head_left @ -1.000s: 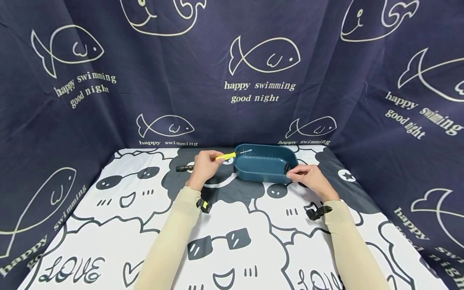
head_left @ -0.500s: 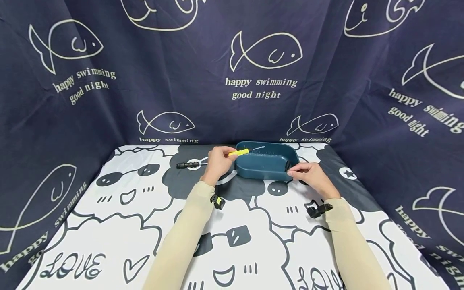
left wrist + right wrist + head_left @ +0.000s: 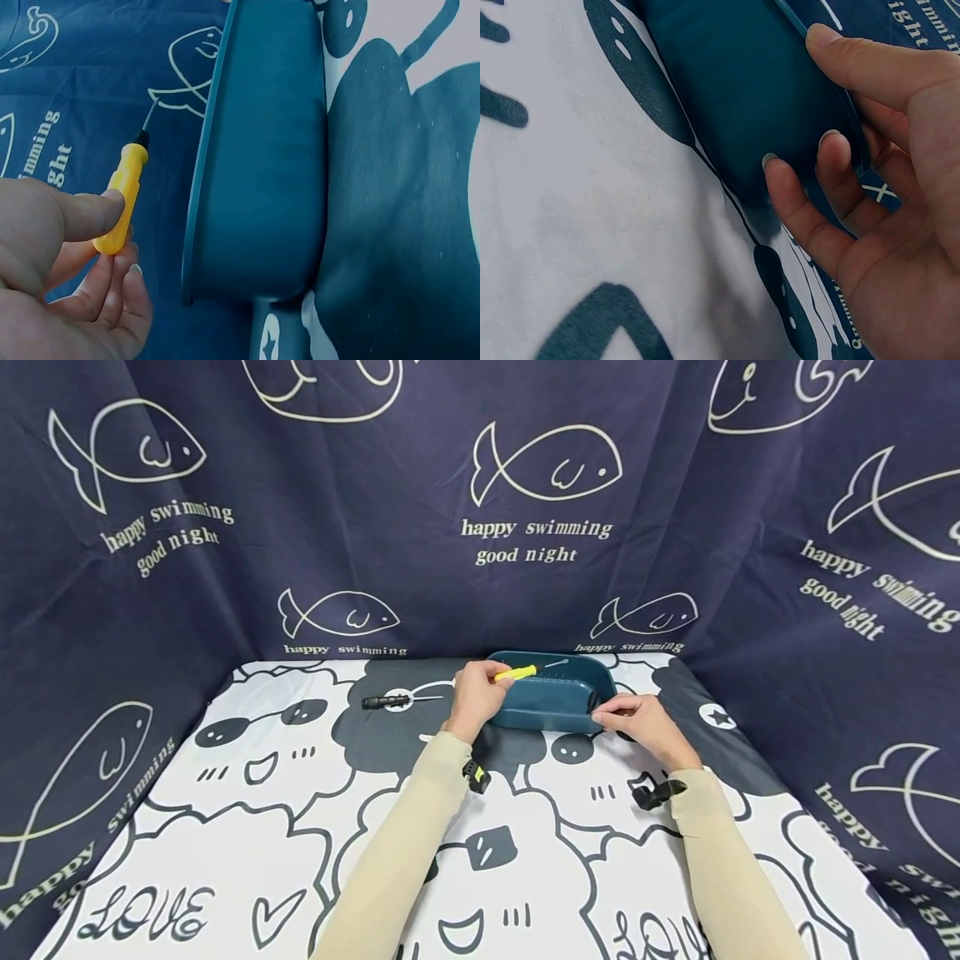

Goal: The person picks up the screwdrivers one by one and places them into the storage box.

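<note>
A screwdriver (image 3: 517, 673) with a yellow handle is pinched between the thumb and fingers of my left hand (image 3: 478, 697). Its thin metal shaft points right, over the dark teal plastic bin (image 3: 543, 722). In the left wrist view the screwdriver (image 3: 126, 187) is held beside the bin's long wall (image 3: 262, 172), tip raised. My right hand (image 3: 637, 722) grips the bin's near right corner. The right wrist view shows that hand's thumb (image 3: 825, 36) on the rim and its other fingers against the outer wall. A small dark object (image 3: 593, 701) shows inside the bin's right end.
To the left of the bin lies a second screwdriver (image 3: 386, 702) with a black handle, its shaft pointing right. A cloth with cartoon sheep (image 3: 247, 827) covers the table. Dark blue curtains (image 3: 420, 485) with fish prints rise behind and at both sides.
My left hand has moved right with the yellow screwdriver, bringing it farther over the bin and uncovering the black screwdriver's shaft. My right hand has stayed on the bin's corner.
</note>
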Demonstrator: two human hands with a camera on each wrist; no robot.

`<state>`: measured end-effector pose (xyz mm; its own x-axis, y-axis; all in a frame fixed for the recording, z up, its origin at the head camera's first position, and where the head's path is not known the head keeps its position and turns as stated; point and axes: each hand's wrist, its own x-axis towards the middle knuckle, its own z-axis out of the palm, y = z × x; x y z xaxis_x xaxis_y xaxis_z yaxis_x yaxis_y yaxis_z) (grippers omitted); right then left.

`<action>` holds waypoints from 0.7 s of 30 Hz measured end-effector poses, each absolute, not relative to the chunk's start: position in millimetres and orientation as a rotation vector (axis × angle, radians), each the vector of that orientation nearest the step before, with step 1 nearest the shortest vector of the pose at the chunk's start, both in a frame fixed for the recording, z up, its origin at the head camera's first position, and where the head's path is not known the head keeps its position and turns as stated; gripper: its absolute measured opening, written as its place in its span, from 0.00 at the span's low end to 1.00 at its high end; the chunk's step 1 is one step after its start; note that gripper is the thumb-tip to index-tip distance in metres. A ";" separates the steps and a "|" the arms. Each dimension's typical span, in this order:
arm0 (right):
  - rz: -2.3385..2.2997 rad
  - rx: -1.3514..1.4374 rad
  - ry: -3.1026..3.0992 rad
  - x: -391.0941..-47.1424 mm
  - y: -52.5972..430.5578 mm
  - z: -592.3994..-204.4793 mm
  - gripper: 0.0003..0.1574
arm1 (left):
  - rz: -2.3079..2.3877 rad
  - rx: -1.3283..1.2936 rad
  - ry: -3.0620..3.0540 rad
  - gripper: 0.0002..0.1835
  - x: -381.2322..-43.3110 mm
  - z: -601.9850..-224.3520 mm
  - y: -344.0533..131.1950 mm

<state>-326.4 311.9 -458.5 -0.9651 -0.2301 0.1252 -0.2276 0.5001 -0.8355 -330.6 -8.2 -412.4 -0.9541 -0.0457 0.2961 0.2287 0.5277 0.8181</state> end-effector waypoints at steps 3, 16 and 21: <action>-1.514 -0.412 2.710 -326.7 312.7 -458.6 0.20 | -1.380 -0.152 -2.496 0.09 -331.1 -412.4 -2.3; -1.486 -0.379 2.732 -326.0 311.0 -457.5 0.22 | -1.364 -0.148 -2.485 0.10 -331.2 -416.8 14.1; -1.497 -0.384 2.725 -326.0 312.0 -457.7 0.21 | -1.347 -0.136 -2.504 0.10 -332.4 -419.2 18.7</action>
<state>-326.0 312.0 -457.7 -0.9699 -0.2176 0.1092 -0.2089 0.5134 -0.8323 -332.4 18.7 -419.2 -0.9522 -0.0553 0.3006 0.2203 0.5574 0.8005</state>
